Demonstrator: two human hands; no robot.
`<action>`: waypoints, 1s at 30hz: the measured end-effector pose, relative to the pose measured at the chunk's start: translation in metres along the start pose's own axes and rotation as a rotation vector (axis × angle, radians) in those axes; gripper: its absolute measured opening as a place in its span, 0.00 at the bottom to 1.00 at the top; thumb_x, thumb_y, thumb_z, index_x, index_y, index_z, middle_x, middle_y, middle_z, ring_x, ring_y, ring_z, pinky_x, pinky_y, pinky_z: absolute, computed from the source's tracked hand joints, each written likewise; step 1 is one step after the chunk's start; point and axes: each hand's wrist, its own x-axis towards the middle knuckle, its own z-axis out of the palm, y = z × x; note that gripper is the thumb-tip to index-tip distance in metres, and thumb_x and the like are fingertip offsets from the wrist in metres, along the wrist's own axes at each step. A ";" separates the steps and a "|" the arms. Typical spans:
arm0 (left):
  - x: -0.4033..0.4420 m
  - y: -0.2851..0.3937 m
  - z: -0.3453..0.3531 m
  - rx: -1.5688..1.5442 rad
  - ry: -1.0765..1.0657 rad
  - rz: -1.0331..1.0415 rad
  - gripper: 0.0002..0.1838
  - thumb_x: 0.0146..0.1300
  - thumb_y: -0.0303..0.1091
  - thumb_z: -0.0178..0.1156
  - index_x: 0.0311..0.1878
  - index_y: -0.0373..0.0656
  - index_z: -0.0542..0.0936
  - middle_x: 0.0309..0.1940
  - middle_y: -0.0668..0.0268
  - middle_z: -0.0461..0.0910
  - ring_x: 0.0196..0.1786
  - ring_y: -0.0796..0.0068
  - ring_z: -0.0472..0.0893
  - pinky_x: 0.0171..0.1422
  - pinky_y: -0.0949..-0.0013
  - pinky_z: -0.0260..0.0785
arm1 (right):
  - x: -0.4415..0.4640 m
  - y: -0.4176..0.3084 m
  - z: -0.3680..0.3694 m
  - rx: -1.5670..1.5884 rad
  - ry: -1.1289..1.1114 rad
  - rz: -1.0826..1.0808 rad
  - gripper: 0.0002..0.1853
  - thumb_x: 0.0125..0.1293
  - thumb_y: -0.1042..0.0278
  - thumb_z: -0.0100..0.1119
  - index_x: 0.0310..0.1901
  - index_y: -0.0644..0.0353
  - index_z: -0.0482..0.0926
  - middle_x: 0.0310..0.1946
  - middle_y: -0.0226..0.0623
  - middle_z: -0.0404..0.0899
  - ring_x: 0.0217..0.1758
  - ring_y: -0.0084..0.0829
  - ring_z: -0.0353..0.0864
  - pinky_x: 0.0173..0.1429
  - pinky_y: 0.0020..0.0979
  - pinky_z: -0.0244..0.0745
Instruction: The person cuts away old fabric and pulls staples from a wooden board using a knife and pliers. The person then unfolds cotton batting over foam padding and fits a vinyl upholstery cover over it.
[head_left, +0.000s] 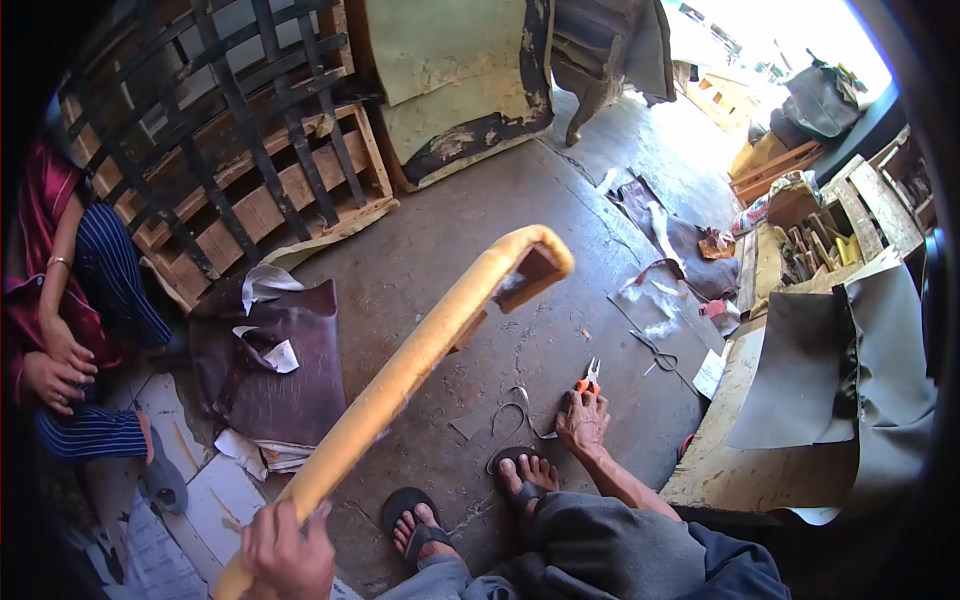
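Note:
My left hand [290, 550] is wrapped round a long wooden frame piece padded in yellow-orange foam [400, 375], near its lower end. The piece slants up to the right, and its far end bends into a hook where bare brown wood shows. Low over the floor at right, my right hand [583, 422] is closed on the orange handles of a pair of pliers [592, 381], jaws pointing away from me. A strip of dark material and a thin loop [513, 410] lie just left of that hand.
Scissors [655, 352] and white stuffing lie beyond the pliers. A maroon leather piece [265, 360] is on the floor at left, beside a seated person [75, 340]. A webbed wooden frame [230, 130] stands behind. Grey sheet material [800, 370] drapes over a wooden box at right.

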 end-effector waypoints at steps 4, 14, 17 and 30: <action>0.000 -0.001 0.092 -0.045 -0.107 0.014 0.17 0.57 0.45 0.71 0.32 0.43 0.75 0.29 0.59 0.77 0.33 0.51 0.78 0.40 0.52 0.68 | -0.001 -0.002 -0.002 -0.026 -0.008 -0.024 0.27 0.56 0.60 0.62 0.59 0.52 0.75 0.64 0.48 0.67 0.70 0.53 0.60 0.64 0.57 0.63; 0.083 -0.050 0.121 -0.351 -0.366 -0.176 0.25 0.63 0.52 0.67 0.26 0.37 0.78 0.20 0.48 0.78 0.24 0.45 0.78 0.30 0.50 0.66 | 0.000 0.003 0.004 -0.064 0.059 -0.040 0.24 0.56 0.62 0.62 0.56 0.54 0.77 0.63 0.51 0.68 0.68 0.56 0.61 0.61 0.58 0.65; 0.108 -0.062 0.164 -0.426 -0.576 -0.376 0.25 0.64 0.55 0.65 0.32 0.36 0.85 0.21 0.56 0.82 0.26 0.67 0.81 0.33 0.57 0.69 | 0.006 -0.007 0.001 -0.066 0.057 -0.041 0.23 0.56 0.62 0.62 0.56 0.54 0.77 0.63 0.49 0.68 0.67 0.55 0.61 0.61 0.58 0.66; 0.076 -0.030 0.287 -1.343 -0.925 -0.677 0.25 0.72 0.46 0.61 0.60 0.33 0.77 0.49 0.59 0.83 0.53 0.70 0.79 0.58 0.66 0.71 | 0.007 0.002 0.006 -0.127 0.048 -0.048 0.28 0.55 0.59 0.63 0.60 0.49 0.75 0.63 0.41 0.68 0.67 0.52 0.61 0.63 0.56 0.66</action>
